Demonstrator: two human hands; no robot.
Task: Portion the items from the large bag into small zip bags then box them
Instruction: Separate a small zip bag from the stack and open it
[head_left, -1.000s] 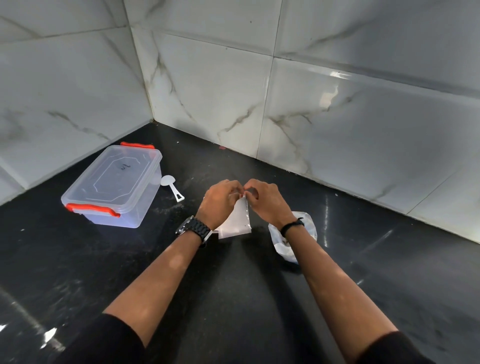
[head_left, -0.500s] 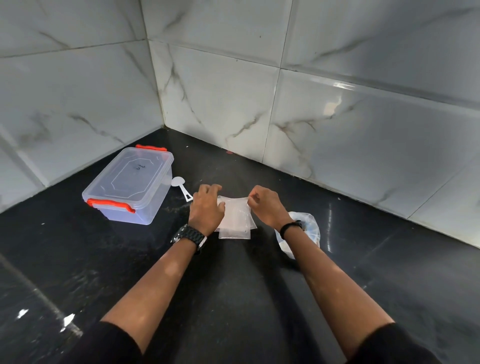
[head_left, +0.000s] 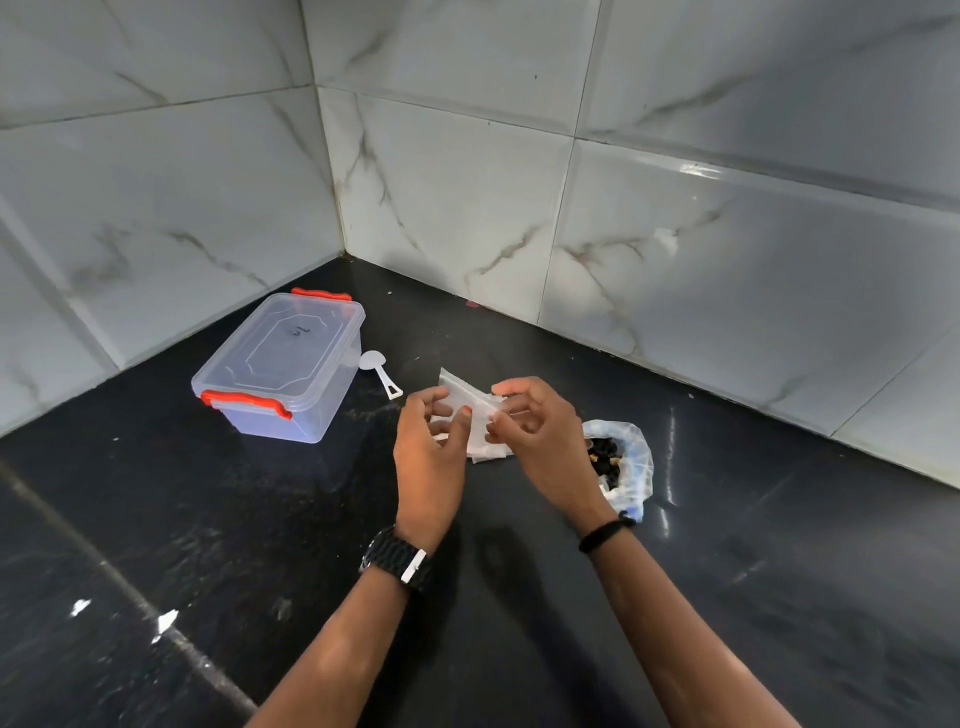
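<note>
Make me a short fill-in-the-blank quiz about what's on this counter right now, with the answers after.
1. The clear plastic box has latches coloured ____.
2. The lid of the box is ____.
3. The white scoop lies on the counter to the ____ of the box.
4. Both hands, left hand and right hand, hold a small ____.

Answers: orange; on; right; zip bag

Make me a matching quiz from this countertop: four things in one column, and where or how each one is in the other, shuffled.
Things:
1. clear plastic box with orange latches
2. small white plastic scoop
3. small clear zip bag
4. large clear bag of dark items

States:
A. pinched between both hands
B. open, beside the right wrist
C. lid on, left of the hands
D. flat on the counter beside the box

Pairs: 1-C, 2-D, 3-A, 4-B
</note>
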